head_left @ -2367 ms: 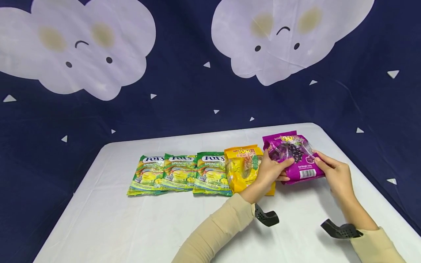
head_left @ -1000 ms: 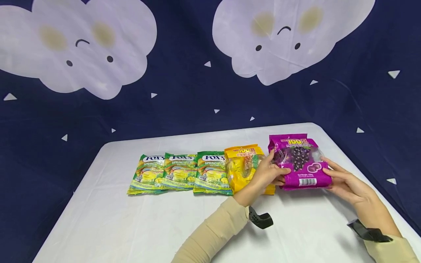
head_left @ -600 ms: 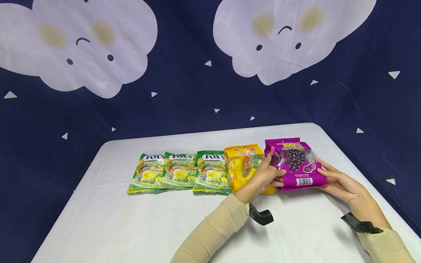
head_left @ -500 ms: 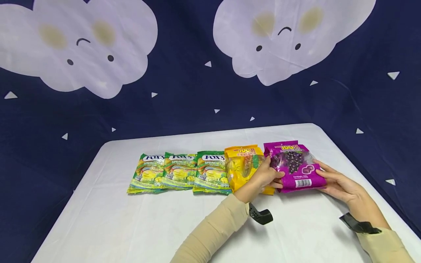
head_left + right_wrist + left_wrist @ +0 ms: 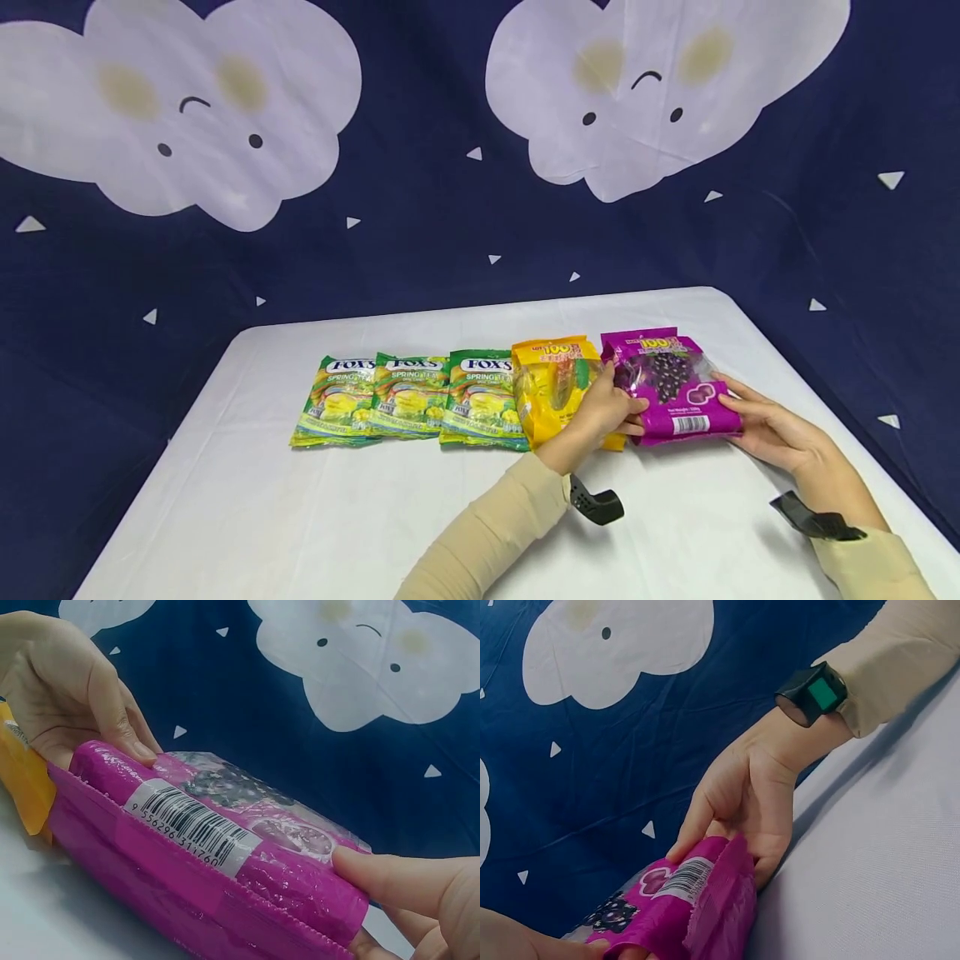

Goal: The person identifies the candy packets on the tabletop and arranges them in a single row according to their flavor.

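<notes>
A purple gummy candy bag (image 5: 670, 387) with a blackcurrant-like fruit picture lies between both hands at the right end of a row. My left hand (image 5: 602, 410) grips its left edge, thumb on the front and fingers underneath. At the lower right corner my right hand (image 5: 776, 432) pinches the bag, thumb on top. The right wrist view shows the barcode side of the purple bag (image 5: 247, 877) tilted up, with shadow on the cloth below. Directly left is a yellow gummy candy bag (image 5: 542, 400), partly covered by my left hand and wrist.
Several green candy bags (image 5: 408, 400) marked Fox's lie side by side, left of the yellow one. All rest on a white-covered table (image 5: 300, 517). Behind its far edge hangs a dark blue backdrop (image 5: 420, 258) with clouds.
The purple bag shifted right and straightened, then came left and lower, close beside the yellow bag. Both hands kept hold, the right hand's grip moving to the lower corner. The other bags stayed put.
</notes>
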Action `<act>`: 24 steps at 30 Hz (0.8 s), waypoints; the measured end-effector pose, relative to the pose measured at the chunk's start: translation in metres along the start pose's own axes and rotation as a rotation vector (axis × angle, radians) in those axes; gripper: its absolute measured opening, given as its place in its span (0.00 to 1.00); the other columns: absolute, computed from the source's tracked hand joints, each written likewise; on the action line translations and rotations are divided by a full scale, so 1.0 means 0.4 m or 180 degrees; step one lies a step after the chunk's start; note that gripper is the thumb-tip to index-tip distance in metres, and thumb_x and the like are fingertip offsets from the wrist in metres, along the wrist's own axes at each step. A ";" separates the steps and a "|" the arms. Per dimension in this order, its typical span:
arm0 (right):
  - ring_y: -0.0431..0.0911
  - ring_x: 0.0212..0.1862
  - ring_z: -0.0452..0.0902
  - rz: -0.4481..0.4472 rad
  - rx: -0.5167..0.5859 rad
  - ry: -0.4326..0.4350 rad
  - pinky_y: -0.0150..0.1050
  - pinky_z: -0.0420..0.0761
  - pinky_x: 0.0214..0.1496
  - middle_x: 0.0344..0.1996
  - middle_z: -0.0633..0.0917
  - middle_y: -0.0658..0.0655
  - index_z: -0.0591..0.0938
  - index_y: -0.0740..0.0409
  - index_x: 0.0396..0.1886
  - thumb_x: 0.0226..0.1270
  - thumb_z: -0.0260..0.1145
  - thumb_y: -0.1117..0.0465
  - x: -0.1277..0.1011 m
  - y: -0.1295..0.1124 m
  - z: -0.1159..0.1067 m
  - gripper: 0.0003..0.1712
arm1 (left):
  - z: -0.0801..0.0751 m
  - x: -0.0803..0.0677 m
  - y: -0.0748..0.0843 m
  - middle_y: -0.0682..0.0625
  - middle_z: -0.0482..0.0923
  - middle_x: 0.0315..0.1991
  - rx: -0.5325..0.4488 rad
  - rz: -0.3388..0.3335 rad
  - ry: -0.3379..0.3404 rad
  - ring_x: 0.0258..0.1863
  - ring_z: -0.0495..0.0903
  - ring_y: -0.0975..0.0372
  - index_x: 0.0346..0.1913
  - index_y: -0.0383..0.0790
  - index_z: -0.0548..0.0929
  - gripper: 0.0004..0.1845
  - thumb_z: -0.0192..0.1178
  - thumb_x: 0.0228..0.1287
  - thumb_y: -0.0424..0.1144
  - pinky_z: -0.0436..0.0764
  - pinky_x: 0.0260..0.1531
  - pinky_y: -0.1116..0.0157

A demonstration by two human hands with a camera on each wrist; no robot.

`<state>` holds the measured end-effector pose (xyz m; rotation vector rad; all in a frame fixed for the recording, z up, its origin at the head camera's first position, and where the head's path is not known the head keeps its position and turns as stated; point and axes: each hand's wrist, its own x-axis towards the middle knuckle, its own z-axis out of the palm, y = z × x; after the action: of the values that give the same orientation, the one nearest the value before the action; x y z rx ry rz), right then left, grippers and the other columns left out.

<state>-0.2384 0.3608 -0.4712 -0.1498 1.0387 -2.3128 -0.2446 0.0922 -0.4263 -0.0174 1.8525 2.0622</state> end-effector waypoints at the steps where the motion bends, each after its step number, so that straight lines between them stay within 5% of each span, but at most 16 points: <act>1: 0.47 0.57 0.76 -0.0010 -0.0012 -0.0031 0.43 0.74 0.60 0.54 0.80 0.52 0.81 0.45 0.58 0.78 0.35 0.69 0.000 0.000 -0.001 0.30 | 0.001 -0.002 0.000 0.46 0.76 0.21 0.0008 0.0038 0.0009 0.14 0.74 0.60 0.76 0.39 0.50 0.44 0.60 0.62 0.23 0.84 0.23 0.61; 8: 0.47 0.57 0.76 -0.0037 -0.0004 -0.0070 0.42 0.74 0.60 0.54 0.80 0.52 0.81 0.46 0.59 0.79 0.35 0.68 0.003 -0.006 -0.002 0.30 | 0.005 -0.005 0.007 0.47 0.72 0.19 0.0360 0.0346 0.0133 0.14 0.75 0.58 0.77 0.50 0.52 0.46 0.62 0.61 0.24 0.84 0.24 0.56; 13: 0.46 0.57 0.76 0.0024 -0.0037 -0.0070 0.42 0.74 0.60 0.54 0.80 0.51 0.81 0.46 0.59 0.80 0.34 0.67 -0.001 -0.010 -0.001 0.30 | -0.003 -0.006 0.015 0.45 0.75 0.21 0.0464 0.0335 0.0102 0.21 0.81 0.48 0.76 0.50 0.55 0.44 0.63 0.61 0.24 0.84 0.25 0.56; 20: 0.44 0.54 0.78 -0.0171 -0.0536 0.0174 0.39 0.77 0.55 0.52 0.81 0.48 0.82 0.45 0.57 0.79 0.40 0.68 -0.015 -0.020 0.019 0.26 | -0.060 -0.012 0.063 0.36 0.81 0.27 0.0309 0.0087 -0.0397 0.29 0.84 0.41 0.76 0.47 0.55 0.42 0.60 0.63 0.24 0.84 0.31 0.54; 24: 0.43 0.52 0.79 -0.0434 -0.0868 0.0307 0.37 0.79 0.52 0.52 0.82 0.48 0.82 0.48 0.57 0.78 0.40 0.70 -0.020 -0.020 0.040 0.26 | -0.122 -0.026 0.081 0.36 0.83 0.36 0.0313 0.0246 -0.0679 0.35 0.84 0.43 0.76 0.45 0.55 0.39 0.58 0.65 0.25 0.84 0.35 0.55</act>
<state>-0.2301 0.3590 -0.4535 -0.2242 1.4316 -2.3068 -0.2552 0.0402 -0.3992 0.2923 1.8447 1.9348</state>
